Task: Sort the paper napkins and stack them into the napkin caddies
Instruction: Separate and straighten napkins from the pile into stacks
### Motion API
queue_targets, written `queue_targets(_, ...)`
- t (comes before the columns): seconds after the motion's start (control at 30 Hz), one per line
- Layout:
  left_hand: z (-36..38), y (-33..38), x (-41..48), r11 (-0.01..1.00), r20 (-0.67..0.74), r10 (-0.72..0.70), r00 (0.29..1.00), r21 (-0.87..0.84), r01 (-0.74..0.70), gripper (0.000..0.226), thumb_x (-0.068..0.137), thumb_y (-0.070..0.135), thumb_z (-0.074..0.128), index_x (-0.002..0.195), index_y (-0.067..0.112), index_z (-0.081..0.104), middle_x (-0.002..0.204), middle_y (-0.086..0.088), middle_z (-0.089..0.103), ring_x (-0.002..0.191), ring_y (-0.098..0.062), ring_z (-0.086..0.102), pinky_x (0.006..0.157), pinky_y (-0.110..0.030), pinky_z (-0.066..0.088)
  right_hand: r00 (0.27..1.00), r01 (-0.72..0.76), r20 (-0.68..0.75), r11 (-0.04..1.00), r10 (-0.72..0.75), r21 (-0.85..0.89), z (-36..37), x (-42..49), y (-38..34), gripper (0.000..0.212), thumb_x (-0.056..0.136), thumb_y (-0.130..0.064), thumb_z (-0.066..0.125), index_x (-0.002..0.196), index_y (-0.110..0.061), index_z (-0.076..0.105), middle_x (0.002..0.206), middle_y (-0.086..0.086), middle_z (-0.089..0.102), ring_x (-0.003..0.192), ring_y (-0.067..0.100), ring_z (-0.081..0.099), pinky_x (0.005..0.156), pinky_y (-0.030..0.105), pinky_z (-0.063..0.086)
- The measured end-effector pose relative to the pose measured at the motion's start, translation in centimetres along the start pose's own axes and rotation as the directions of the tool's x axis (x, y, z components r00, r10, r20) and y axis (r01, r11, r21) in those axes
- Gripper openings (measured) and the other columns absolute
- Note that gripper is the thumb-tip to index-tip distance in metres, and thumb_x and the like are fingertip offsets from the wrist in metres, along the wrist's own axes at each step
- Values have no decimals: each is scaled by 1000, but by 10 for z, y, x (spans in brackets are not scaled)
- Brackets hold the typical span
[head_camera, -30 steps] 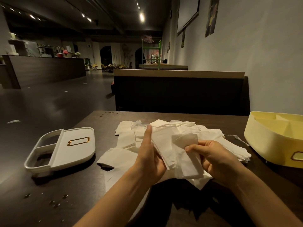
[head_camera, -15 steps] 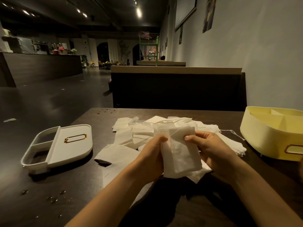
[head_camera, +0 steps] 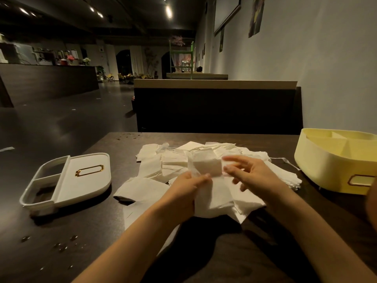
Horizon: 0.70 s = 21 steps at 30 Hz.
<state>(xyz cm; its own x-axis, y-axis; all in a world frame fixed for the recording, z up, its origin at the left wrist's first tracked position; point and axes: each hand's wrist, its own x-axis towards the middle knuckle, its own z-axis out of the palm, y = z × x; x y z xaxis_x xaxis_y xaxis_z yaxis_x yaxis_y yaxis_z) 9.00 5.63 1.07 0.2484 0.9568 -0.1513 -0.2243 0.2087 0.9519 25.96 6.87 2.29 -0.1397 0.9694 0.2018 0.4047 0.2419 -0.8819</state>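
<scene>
A loose pile of white paper napkins (head_camera: 163, 166) covers the middle of the dark table. My left hand (head_camera: 183, 190) grips a small stack of napkins (head_camera: 212, 193) held upright above the pile. My right hand (head_camera: 251, 176) is blurred, its fingers spread, touching the top right edge of that stack. A white caddy (head_camera: 87, 180) with a gold label frame lies on its side at the left. A yellow caddy (head_camera: 330, 166) with inner dividers stands at the right.
Water drops (head_camera: 63, 244) dot the table near its front left. A thin white strip (head_camera: 285, 161) lies between the pile and the yellow caddy. A dark booth back (head_camera: 216, 109) rises beyond the table's far edge, and a wall runs along the right.
My left hand has closed around the stack's left side. My right hand has loosened its pinch and now moves along the stack's top edge, fingers spread. The stack has risen slightly.
</scene>
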Motion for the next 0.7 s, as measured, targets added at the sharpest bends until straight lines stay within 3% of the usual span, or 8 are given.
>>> queue_targets(0.1, -12, 10, 2, 1000, -85, -2, 996, 9, 3, 8, 95, 9, 50, 97, 1, 53, 90, -15, 55, 73, -20, 54, 58, -26, 48, 998, 44, 55, 912, -23, -409, -27, 0, 6, 24, 84, -32, 66, 105, -31, 55, 102, -11, 57, 87, 7, 57, 66, 18, 46)
queue_targets(0.17, -19, 14, 2, 1000, -142, 9, 990, 11, -7, 11, 95, 7, 49, 85, 2, 52, 91, -17, 51, 72, -21, 51, 61, -28, 44, 956, -3, 246, 846, 158, -533, -36, -3, 8, 25, 79, -32, 71, 99, -32, 55, 106, -8, 56, 92, 7, 56, 78, 23, 50)
queue_targets(0.23, -24, 17, 3, 1000, -192, 20, 981, 0, -20, 14, 95, 5, 49, 82, 1, 53, 84, -16, 53, 68, -20, 52, 52, -24, 47, 872, -61, 353, 790, 340, -611, -38, -4, 10, 35, 73, -37, 76, 101, -36, 54, 112, -11, 53, 100, 7, 53, 90, 27, 47)
queue_targets(0.3, -25, 19, 1, 999, -207, 21, 978, -28, -27, 15, 95, 5, 48, 82, 0, 55, 79, -14, 54, 64, -20, 52, 43, -17, 47, 848, -53, 371, 758, 378, -651, -36, -6, 7, 48, 69, -43, 77, 109, -39, 51, 116, -13, 47, 106, 7, 47, 93, 26, 42)
queue_targets(0.43, -21, 21, -2, 1000, -224, 19, 974, 4, -18, 18, 95, 7, 49, 78, 3, 55, 77, -11, 54, 64, -18, 52, 45, -19, 46, 865, 17, 362, 700, 348, -714, -24, -7, 6, 63, 66, -51, 77, 118, -40, 44, 121, -11, 40, 113, 9, 41, 99, 30, 41)
queue_targets(0.6, -25, 31, -8, 998, -260, 36, 965, -48, -50, 13, 95, 7, 47, 86, 9, 57, 83, -11, 57, 72, -22, 57, 44, -30, 54, 904, 66, 354, 738, 241, -672, -13, -7, 7, 55, 73, -52, 70, 118, -34, 45, 120, -8, 47, 105, 8, 47, 90, 24, 43)
queue_targets(0.7, -32, 37, -10, 991, -311, 77, 947, -84, -108, 12, 97, 9, 45, 96, 9, 56, 89, -12, 57, 77, -22, 57, 40, -28, 53, 923, 78, 320, 709, 215, -701, -11, -6, 6, 56, 73, -57, 67, 118, -32, 47, 117, -8, 46, 105, 9, 45, 92, 27, 43)
